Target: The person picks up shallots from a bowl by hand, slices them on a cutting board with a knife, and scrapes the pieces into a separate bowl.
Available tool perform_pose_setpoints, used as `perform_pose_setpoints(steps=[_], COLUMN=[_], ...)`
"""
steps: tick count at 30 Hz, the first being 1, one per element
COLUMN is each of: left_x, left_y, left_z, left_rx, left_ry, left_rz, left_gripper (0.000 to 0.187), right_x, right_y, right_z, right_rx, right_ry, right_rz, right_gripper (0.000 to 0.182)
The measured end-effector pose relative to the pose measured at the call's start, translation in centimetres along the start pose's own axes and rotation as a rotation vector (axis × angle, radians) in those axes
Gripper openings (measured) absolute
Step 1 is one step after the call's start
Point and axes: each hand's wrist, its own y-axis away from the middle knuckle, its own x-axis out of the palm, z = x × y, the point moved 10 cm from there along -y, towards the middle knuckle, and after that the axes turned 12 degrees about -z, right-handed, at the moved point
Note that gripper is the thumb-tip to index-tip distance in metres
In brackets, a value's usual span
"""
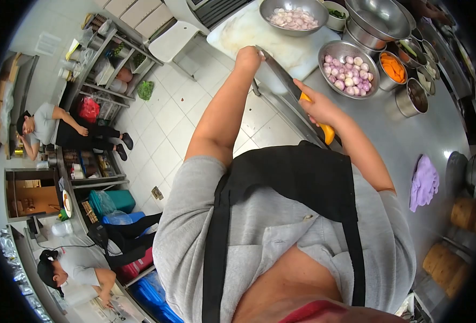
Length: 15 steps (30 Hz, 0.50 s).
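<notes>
My right hand point(321, 109) is wrapped round the yellow handle of a large knife point(280, 71). The long dark blade slants up to the left, over the edge of the white cutting board point(232, 37). Near its tip, my left hand point(248, 59) is closed, its fingertips close to the blade. A small pale bit shows at those fingers, too little to name. Right of the blade stands a metal bowl of whole peeled shallots point(348, 74). At the board's far side a second metal bowl holds sliced shallots point(297, 19).
Stacked metal bowls point(378, 21), a pot of orange pieces point(392, 69) and a metal cup point(411, 99) stand right on the steel counter point(394, 134). A purple cloth point(424, 183) lies nearer. Two other people point(44, 121) are left, past the tiled floor point(165, 121).
</notes>
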Motion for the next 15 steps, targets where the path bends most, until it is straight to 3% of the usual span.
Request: perform_pose_setpoints(steps=[2,6,8,9,11,15], left_x=[0.2,1.7,3.1,2.5,2.4,3.0], left_y=[0.0,-0.7,-1.2,-1.0,0.3,0.9], left_z=[-1.1,0.3,1.7,1.6,2.3,3.5], left_rx=[0.099,0.040,-0.005,-0.010,-0.283,-0.409], left_ry=[-0.132,-0.102,-0.121,-0.121,0.272,0.574], left_rz=[0.020,0.140,0.239,0.236,0.324,0.305], left_gripper=[0.024,0.023,0.024,0.024,0.026,0.030], right_x=[-0.1,0.3,0.1,0.1,0.1,0.1], right_y=[0.3,1.1,-0.2,0.0,0.6,0.7], right_z=[0.4,0.4,0.3,0.6,0.5,0.3], right_rx=[-0.013,0.020,-0.251,-0.254,-0.197,-0.203], right_ry=[0.031,0.067,0.214,0.216,0.295,0.299], right_rz=[0.017,0.021,-0.137,-0.134,-0.128,-0.128], right_gripper=[0.059,0.059,0.060,0.060,0.061,0.061])
